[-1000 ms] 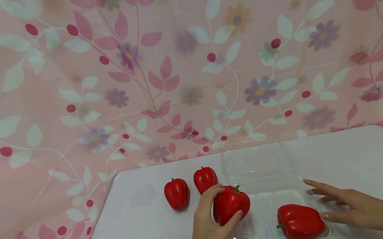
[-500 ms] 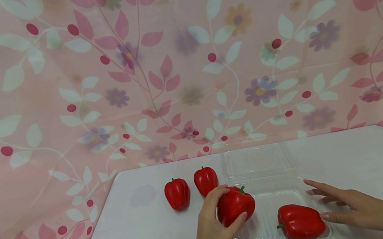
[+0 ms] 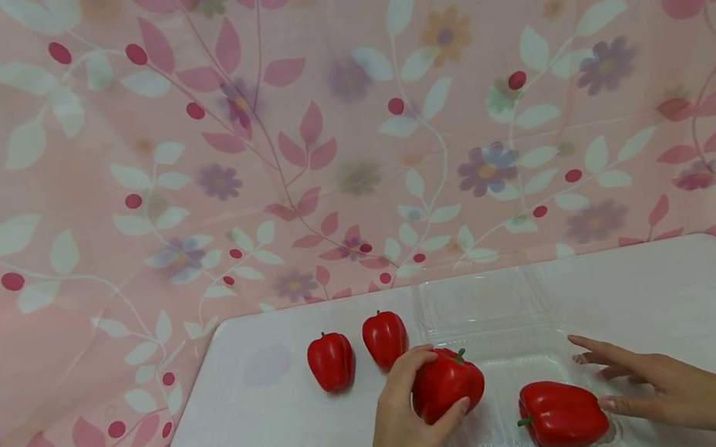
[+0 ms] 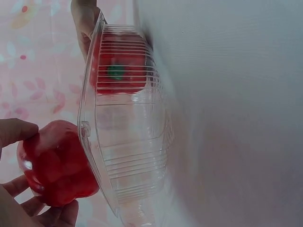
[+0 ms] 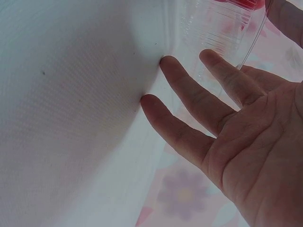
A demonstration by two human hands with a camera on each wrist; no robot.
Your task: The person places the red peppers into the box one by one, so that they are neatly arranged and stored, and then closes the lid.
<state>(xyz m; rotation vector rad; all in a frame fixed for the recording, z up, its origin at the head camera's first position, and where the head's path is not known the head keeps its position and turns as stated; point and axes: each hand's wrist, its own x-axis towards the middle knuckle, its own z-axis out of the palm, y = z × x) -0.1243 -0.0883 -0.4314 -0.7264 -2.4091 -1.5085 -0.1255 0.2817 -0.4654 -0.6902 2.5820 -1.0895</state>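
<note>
My left hand grips a red bell pepper with a green stem, fingers on one side and thumb on the other. In the left wrist view this held pepper is at the rim of a clear plastic clamshell box. A second bell pepper lies on its side inside the box, at its right part. Beside the box's right edge is my right hand, its fingers spread and fairly straight. Two of its fingertips meet the white tabletop in the right wrist view.
Two more red bell peppers, one farther left and one nearer the box, stand on the white table. The box's clear lid lies folded back behind it. A pink floral cloth hangs behind the table.
My left hand has moved right and slightly down with its bell pepper, further over the left part of the box. My right hand and the other peppers have stayed put.
</note>
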